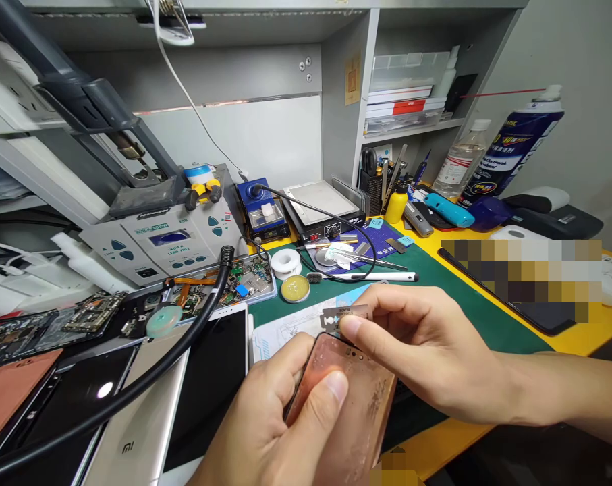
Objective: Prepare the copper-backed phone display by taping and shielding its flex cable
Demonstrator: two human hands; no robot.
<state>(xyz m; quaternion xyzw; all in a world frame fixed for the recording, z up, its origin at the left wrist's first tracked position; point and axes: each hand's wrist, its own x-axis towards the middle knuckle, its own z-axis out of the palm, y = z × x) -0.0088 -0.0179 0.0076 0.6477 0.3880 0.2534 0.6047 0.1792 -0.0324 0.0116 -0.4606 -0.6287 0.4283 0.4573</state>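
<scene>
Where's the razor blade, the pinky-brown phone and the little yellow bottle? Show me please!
Razor blade point(343, 313): head view, on its flat side.
Pinky-brown phone point(359, 412): head view, on its back.
Yellow bottle point(397, 204): head view, on its body.

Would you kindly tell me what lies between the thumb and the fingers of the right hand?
A metal razor blade, pinched between thumb and curled fingers of the right hand; the head view shows it.

Beyond the right hand, the mat leaves a passage between brush and black panel; leftward, the hose bars the way, arching above the phones.
</scene>
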